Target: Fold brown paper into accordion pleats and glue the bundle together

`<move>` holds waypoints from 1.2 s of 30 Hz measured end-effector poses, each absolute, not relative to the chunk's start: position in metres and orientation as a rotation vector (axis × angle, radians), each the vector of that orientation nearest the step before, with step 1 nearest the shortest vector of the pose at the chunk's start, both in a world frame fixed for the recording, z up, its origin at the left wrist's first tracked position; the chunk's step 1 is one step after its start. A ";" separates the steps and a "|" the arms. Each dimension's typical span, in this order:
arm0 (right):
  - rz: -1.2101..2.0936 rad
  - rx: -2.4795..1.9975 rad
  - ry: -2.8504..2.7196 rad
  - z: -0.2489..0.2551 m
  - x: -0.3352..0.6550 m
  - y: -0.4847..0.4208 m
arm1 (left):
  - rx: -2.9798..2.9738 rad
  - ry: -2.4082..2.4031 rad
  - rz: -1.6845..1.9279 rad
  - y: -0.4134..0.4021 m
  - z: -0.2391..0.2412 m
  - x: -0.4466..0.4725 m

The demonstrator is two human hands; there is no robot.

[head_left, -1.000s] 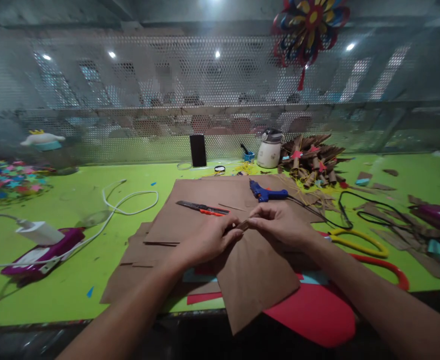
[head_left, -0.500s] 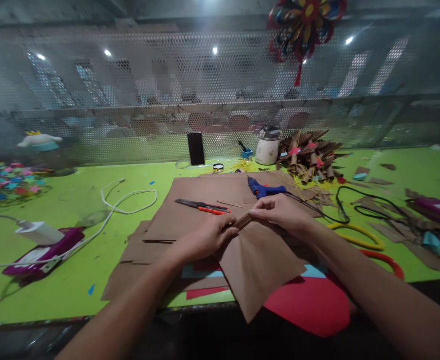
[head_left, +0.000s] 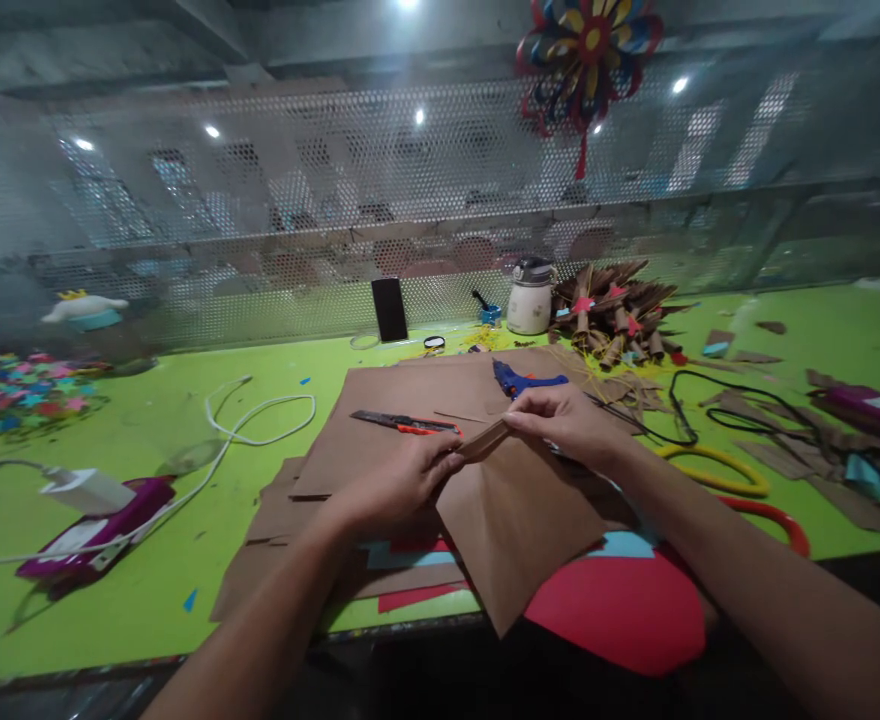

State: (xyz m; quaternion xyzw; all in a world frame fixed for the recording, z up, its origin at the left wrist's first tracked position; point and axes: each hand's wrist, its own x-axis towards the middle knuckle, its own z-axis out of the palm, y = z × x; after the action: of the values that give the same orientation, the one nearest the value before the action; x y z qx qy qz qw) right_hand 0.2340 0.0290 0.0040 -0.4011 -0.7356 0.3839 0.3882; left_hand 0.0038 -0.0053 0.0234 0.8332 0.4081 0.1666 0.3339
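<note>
My left hand [head_left: 399, 485] and my right hand [head_left: 564, 420] both pinch the rolled corner of a brown paper sheet [head_left: 522, 530], which hangs from the roll toward the table's near edge. The roll [head_left: 483, 440] runs between my fingertips, slanting up to the right. Under it lie more brown sheets [head_left: 410, 400], and red paper [head_left: 620, 610] and light blue paper [head_left: 624, 545] near the edge. An orange-handled cutter [head_left: 406, 423] lies just beyond my left hand. A blue glue gun [head_left: 522, 380] rests just beyond my right hand.
On the green table [head_left: 147, 420]: a white cable [head_left: 260, 420] and charger on a purple box [head_left: 87, 520] at left, a black phone [head_left: 389, 308], a white jar [head_left: 530, 297], a heap of rolled brown paper pieces [head_left: 616, 310], black cord [head_left: 710, 410], yellow and red loops [head_left: 717, 475] at right. Perforated metal screen behind.
Both hands have lifted the paper's corner and rolled it further; the roll is longer and the sheet hangs steeper. The view has tilted slightly.
</note>
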 end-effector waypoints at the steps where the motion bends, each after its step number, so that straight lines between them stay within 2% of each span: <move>1: 1.005 -1.014 -1.893 0.005 0.234 0.028 | 2.158 1.064 0.434 -0.005 0.023 0.003; 5: 1.114 -1.012 -1.983 0.009 0.231 0.024 | 2.056 1.062 0.373 -0.004 0.021 0.001; 8: 1.064 -1.050 -1.995 0.007 0.226 0.023 | 1.990 1.021 0.299 -0.004 0.020 0.003; 14: 0.932 -1.067 -1.976 0.003 0.223 0.024 | 2.211 1.182 0.509 -0.002 0.012 0.013; 19: 0.907 -1.071 -2.041 0.006 0.224 0.022 | 2.217 1.235 0.534 -0.003 0.012 0.015; 26: 1.096 -1.074 -2.034 0.010 0.231 0.023 | 2.016 1.096 0.370 0.000 0.016 0.006; 36: 1.270 -0.902 -2.044 0.006 0.249 0.032 | 1.998 1.013 0.377 0.004 0.027 -0.010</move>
State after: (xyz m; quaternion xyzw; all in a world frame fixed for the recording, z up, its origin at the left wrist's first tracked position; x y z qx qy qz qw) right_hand 0.2487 0.0323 0.0058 -0.3367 -0.7631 0.4740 0.2822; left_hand -0.0104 0.0036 0.0269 0.7976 0.4045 0.1504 0.4215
